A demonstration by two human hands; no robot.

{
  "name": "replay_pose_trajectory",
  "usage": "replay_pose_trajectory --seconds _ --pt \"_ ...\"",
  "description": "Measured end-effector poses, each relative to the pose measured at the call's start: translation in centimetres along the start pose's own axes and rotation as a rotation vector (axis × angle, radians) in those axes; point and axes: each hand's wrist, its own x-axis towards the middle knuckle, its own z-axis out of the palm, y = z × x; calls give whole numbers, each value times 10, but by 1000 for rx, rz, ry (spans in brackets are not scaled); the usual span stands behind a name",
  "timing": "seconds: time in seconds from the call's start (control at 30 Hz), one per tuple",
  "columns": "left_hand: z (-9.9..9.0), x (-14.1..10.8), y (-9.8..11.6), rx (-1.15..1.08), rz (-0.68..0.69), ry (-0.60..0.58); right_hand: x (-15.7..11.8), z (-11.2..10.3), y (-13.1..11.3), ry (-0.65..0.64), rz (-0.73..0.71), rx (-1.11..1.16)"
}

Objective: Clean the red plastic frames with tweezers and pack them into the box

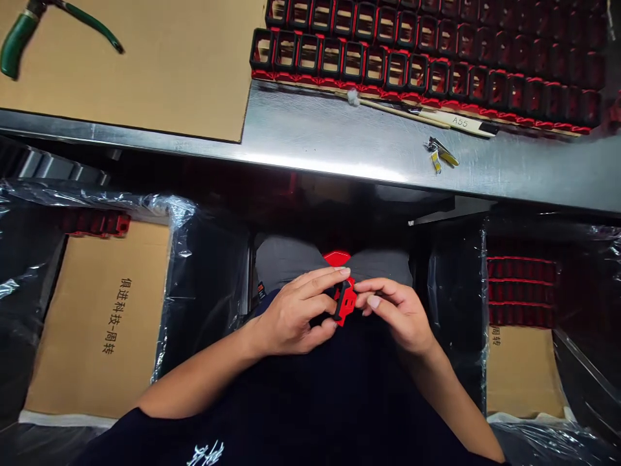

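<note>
Held above my lap is a small red and black plastic part (347, 303), tilted nearly on end, with slots in its red face. My left hand (301, 312) grips its black side between the thumb and the fingers. From the other side, my right hand (400, 314) has its bent fingertips at the red edge, the thumb close by them. Whether anything tiny lies between those right fingertips is hidden. Behind the hands a red object (337, 258) shows partly at the lap.
Rows of red and black frames (398, 70) stand on the metal bench (339, 145), near a cotton-tipped stick (388, 111), a marked pen (460, 121) and nail clippers (442, 154). Green-handled pliers (22, 39) rest on cardboard (160, 71). Lined bins flank me, holding cardboard (97, 323) and red parts (521, 291).
</note>
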Motion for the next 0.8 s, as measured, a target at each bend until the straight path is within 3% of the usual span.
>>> replay_pose_trajectory --seconds 0.2,0.4,0.5,0.6,0.8 --pt "-6 4 3 83 25 -65 5 14 6 -119 131 234" --pt "-6 3 -1 15 2 -71 5 22 8 -34 105 214" --pt "-5 -1 -2 -85 -128 -34 1 23 7 52 -8 36" --pt "-3 -3 2 -219 -362 10 -1 22 4 108 -186 -160" --pt "-1 8 21 -269 -655 -6 -1 23 5 71 -417 -307"
